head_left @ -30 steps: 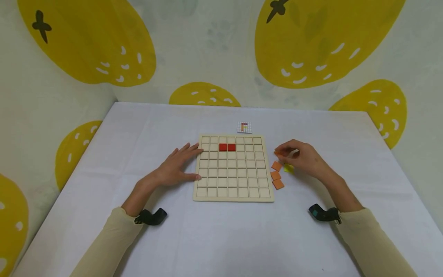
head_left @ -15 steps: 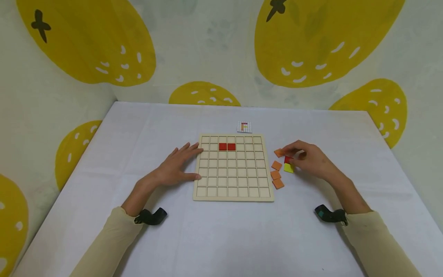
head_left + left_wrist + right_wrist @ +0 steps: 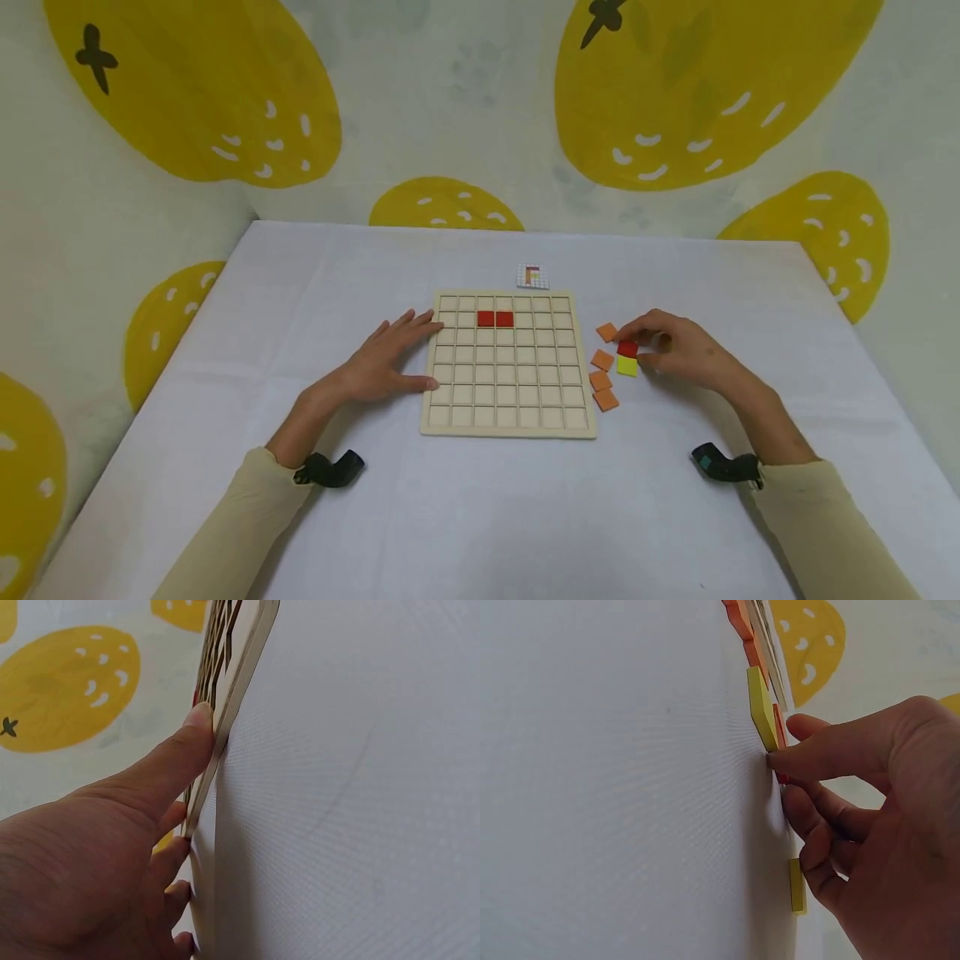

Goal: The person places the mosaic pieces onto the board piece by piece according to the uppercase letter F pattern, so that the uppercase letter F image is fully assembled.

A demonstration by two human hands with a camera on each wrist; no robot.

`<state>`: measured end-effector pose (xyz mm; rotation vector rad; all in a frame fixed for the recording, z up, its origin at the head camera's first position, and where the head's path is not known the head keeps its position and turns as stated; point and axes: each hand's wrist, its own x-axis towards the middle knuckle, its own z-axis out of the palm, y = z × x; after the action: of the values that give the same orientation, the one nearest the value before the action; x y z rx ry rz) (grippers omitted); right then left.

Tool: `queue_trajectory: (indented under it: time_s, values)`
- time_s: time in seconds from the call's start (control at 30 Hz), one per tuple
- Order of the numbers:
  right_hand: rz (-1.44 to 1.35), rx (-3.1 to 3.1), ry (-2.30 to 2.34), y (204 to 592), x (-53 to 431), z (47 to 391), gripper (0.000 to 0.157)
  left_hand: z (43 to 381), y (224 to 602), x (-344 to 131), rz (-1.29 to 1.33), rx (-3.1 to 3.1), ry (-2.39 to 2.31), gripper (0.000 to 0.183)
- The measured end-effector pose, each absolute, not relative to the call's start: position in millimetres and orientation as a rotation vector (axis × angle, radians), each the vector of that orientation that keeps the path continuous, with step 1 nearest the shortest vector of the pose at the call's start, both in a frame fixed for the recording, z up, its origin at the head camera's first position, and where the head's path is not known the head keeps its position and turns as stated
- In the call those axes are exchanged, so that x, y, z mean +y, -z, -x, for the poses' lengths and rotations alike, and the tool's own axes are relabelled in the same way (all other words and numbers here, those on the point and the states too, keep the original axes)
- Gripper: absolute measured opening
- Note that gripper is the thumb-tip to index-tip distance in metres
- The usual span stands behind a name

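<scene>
The left hand [image 3: 378, 365], spread, touches the grid board [image 3: 507, 390]. The right hand [image 3: 684, 352] pinches a red tile [image 3: 628, 349].

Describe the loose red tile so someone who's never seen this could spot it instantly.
Find the gridded board on the white table, then the right hand beside it. Between that hand's thumb and index finger is the red tile, next to a yellow tile. It's the only visible red tile off the board.
</scene>
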<state>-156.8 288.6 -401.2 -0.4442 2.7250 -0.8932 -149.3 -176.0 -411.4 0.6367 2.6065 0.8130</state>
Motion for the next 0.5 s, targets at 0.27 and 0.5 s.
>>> queue_trajectory:
  time_s: [0.27,0.5]
  values:
    - [0.529,2.727,0.852,397.1,289.0,162.7,0.035,150.0,410.4,-175.1,-0.628,2.614,-0.801,0.088]
    - [0.494,2.69,0.845,397.9,292.7,162.9,0.033,149.7,409.7,-175.4,-0.637,2.6,-0.815,0.088]
